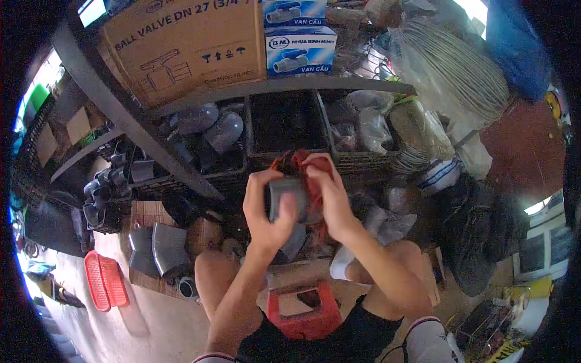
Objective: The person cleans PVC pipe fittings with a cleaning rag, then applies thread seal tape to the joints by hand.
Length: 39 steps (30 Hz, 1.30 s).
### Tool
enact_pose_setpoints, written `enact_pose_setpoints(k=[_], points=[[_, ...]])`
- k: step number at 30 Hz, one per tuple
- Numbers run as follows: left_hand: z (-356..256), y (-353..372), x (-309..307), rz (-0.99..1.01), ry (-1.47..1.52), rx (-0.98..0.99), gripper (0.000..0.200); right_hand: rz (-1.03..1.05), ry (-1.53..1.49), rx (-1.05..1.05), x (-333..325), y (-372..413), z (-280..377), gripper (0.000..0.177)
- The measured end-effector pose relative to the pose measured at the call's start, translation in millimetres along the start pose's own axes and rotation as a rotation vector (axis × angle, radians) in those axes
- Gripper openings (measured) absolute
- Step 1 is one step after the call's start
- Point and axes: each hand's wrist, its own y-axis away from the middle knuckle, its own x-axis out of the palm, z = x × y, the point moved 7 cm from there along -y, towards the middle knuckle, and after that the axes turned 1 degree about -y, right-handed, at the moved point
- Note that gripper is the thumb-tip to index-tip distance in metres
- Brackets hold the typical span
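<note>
left hand point(266, 209) clamped on a grey fitting point(285, 192), thumb across its front face, fingers wrapped behind; fitting sits at frame centre, held up in front of the shelf, above the knees. right hand point(331, 192) gripping a red cloth point(310, 164), fingers curled, cloth pressed against the fitting's right side and top edge, so both hands are closed and neither is slack. no marking readable on the fitting itself. below the hands: red stool point(304, 317) between the legs, on the floor. left of the knees, grey elbow fittings point(162, 247) lie on a board, red basket point(106, 281) just beside them, nearer the frame edge. behind the hands a metal shelf point(181, 163) carries wire baskets with dark fittings and clear plastic bags point(370, 127), contents too blurred to call. on the top shelf: cardboard box point(181, 42), print reads "BALL VALVE DN 27 (3/4", with a valve outline and handling symbols; the quantity line under it is too small to read reliably. right of it, touching, two stacked blue-and-white boxes point(300, 51), with a "BM" logo, "NHUA BINH MINH" and "VAN CAU", each showing a blue-handled valve picture. far right: coil of pale wire point(457, 66) hanging in plastic
</note>
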Motion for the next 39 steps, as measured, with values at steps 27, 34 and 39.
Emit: enact_pose_setpoints(k=[27, 34, 39], points=[[30, 20, 1, -0.109, 0.303, -0.477, 0.029, 0.161, 0.047, 0.108, 19, 24, 10, 0.047], [-6, 3, -1, -0.021, 0.042, 0.159, 0.037, 0.014, -0.352, 0.292, 8, 22, -9, 0.034], [-3, 6, 0, -0.113, 0.116, 0.002, 0.051, -0.045, -0.062, -0.014, 0, 24, 15, 0.022]])
